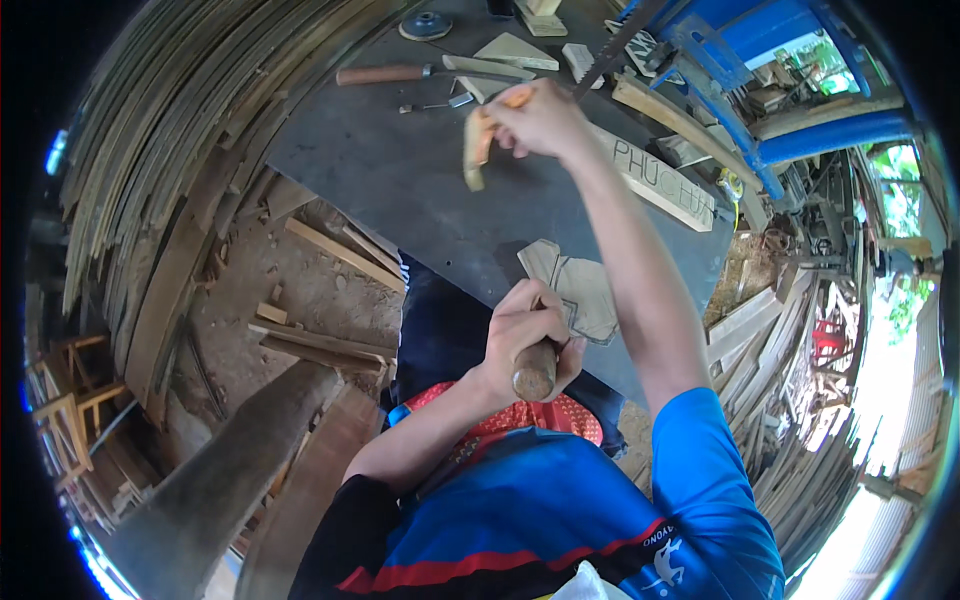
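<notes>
My left hand (522,335) is closed around a round wooden tool handle (534,372) at the lower middle; the rest of that tool is hard to make out. Just beyond it, pale flat pieces (590,295) with dark drawn lines lie on the dark metal tabletop (390,150). My right hand (540,120) reaches to the far part of the table, fingers closed on a blurred orange-and-tan object (480,145) that I cannot identify. Close to it lie a wooden-handled tool (380,74), pale wood offcuts (515,52) and a long lettered wood block (665,190).
A round grey object (425,25) sits at the far edge. Blue metal machinery (815,140) stands at upper right, beside a wooden bar (680,125). Stacked planks (140,150) line the left, loose boards (340,250) lie on the dirt floor, and more timber (770,370) is piled at right.
</notes>
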`<state>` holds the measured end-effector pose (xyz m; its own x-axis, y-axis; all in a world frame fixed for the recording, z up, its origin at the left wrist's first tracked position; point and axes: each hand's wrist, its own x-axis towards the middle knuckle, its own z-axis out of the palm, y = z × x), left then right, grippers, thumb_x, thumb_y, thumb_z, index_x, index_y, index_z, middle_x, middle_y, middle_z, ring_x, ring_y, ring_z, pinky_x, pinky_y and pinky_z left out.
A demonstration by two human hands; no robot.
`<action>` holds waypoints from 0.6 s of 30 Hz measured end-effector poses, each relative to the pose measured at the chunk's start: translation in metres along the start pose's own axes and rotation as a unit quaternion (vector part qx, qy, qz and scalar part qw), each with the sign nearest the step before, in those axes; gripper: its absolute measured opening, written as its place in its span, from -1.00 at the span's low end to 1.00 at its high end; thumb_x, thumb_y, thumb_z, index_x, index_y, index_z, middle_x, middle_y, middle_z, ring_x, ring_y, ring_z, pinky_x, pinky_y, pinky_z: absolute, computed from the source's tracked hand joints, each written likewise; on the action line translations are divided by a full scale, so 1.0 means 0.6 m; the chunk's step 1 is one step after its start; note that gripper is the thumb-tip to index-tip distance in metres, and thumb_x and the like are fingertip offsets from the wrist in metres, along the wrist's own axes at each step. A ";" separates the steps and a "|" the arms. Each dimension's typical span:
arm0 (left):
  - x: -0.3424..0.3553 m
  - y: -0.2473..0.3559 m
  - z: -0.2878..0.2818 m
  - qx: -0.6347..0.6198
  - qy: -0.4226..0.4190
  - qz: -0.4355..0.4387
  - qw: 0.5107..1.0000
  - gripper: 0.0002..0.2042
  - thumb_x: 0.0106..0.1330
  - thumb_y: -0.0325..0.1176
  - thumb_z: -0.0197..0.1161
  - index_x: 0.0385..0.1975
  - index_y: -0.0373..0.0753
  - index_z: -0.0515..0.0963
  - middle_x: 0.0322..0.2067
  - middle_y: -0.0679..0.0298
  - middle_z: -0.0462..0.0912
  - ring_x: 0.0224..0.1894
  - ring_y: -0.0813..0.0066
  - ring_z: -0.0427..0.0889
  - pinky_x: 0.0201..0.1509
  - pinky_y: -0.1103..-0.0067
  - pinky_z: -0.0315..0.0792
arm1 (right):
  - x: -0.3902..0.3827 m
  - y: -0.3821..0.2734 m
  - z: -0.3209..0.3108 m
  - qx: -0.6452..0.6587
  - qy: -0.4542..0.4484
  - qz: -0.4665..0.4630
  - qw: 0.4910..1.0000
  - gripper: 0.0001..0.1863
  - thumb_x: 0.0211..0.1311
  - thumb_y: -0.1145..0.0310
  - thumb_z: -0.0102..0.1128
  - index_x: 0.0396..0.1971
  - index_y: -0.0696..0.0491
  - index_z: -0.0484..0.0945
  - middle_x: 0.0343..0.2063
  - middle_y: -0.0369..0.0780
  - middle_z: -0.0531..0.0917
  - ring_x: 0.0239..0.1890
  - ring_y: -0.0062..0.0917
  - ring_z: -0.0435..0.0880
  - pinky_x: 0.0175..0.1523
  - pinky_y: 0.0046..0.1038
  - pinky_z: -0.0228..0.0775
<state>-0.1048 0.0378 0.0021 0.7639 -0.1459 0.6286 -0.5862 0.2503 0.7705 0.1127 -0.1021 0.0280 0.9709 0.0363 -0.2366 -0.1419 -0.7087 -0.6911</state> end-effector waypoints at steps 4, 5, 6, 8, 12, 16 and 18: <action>0.005 0.005 -0.009 0.041 0.010 0.025 0.999 -0.86 0.02 -0.57 0.24 -0.64 -0.23 0.41 -0.67 0.26 0.47 -0.48 0.28 0.41 -0.41 0.46 0.32 | 0.041 -0.063 0.162 0.111 -0.131 -0.193 0.966 -0.77 0.23 0.31 0.33 -0.21 0.13 0.72 -0.41 -0.17 0.78 -0.43 -0.54 0.79 -0.40 -0.45 0.69; 0.003 0.006 -0.004 0.042 0.008 0.029 0.999 -0.85 0.05 -0.56 0.23 -0.64 -0.23 0.40 -0.67 0.26 0.47 -0.47 0.29 0.40 -0.40 0.46 0.32 | 0.036 -0.077 0.210 0.325 -0.182 -0.071 0.925 -0.78 0.23 0.31 0.35 -0.20 0.09 0.73 -0.37 -0.17 0.79 -0.47 -0.53 0.76 -0.42 -0.45 0.67; -0.004 0.006 -0.005 0.035 0.014 0.026 0.999 -0.85 0.10 -0.54 0.22 -0.62 -0.23 0.39 -0.67 0.26 0.48 -0.46 0.30 0.40 -0.39 0.46 0.32 | 0.012 -0.112 0.223 0.277 -0.223 -0.100 0.929 -0.79 0.24 0.28 0.35 -0.20 0.05 0.74 -0.37 -0.19 0.78 -0.48 -0.51 0.76 -0.43 -0.45 0.66; -0.013 -0.005 -0.005 0.029 0.031 0.054 0.998 -0.81 0.24 -0.50 0.19 -0.57 -0.22 0.34 -0.66 0.28 0.49 -0.42 0.33 0.38 -0.37 0.44 0.31 | -0.011 -0.127 0.231 0.141 -0.238 -0.182 0.944 -0.77 0.25 0.25 0.32 -0.17 0.02 0.75 -0.43 -0.22 0.78 -0.47 -0.53 0.76 -0.42 -0.49 0.65; -0.012 0.002 -0.005 0.024 0.007 0.034 0.999 -0.86 -0.05 -0.58 0.23 -0.61 -0.26 0.38 -0.69 0.25 0.48 -0.52 0.27 0.38 -0.46 0.50 0.29 | -0.053 -0.082 0.150 0.264 -0.210 -0.157 0.928 -0.72 0.29 0.18 0.30 -0.14 0.03 0.75 -0.34 -0.26 0.80 -0.46 -0.65 0.73 -0.42 -0.58 0.58; -0.017 -0.003 0.001 0.017 0.042 0.016 0.999 -0.85 -0.04 -0.63 0.23 -0.59 -0.28 0.39 -0.62 0.20 0.48 -0.50 0.31 0.43 -0.46 0.50 0.32 | -0.168 0.007 0.014 0.218 -0.076 -0.107 0.967 -0.73 0.40 0.15 0.24 -0.06 -0.03 0.71 -0.36 -0.33 0.76 -0.45 -0.73 0.65 -0.41 -0.67 0.44; -0.019 -0.001 0.002 0.014 0.049 -0.029 0.998 -0.85 0.01 -0.68 0.21 -0.57 -0.29 0.41 -0.52 0.13 0.47 -0.48 0.36 0.47 -0.45 0.52 0.33 | -0.247 0.079 -0.028 0.260 -0.010 -0.075 0.963 -0.72 0.42 0.14 0.23 -0.06 -0.01 0.71 -0.37 -0.34 0.74 -0.44 -0.73 0.64 -0.44 -0.67 0.40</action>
<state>-0.1134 0.0378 -0.0054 0.8183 -0.0655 0.5711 -0.5469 0.2173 0.8085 -0.0348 -0.1529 0.0420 0.9847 0.1293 -0.1169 -0.0822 -0.2466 -0.9656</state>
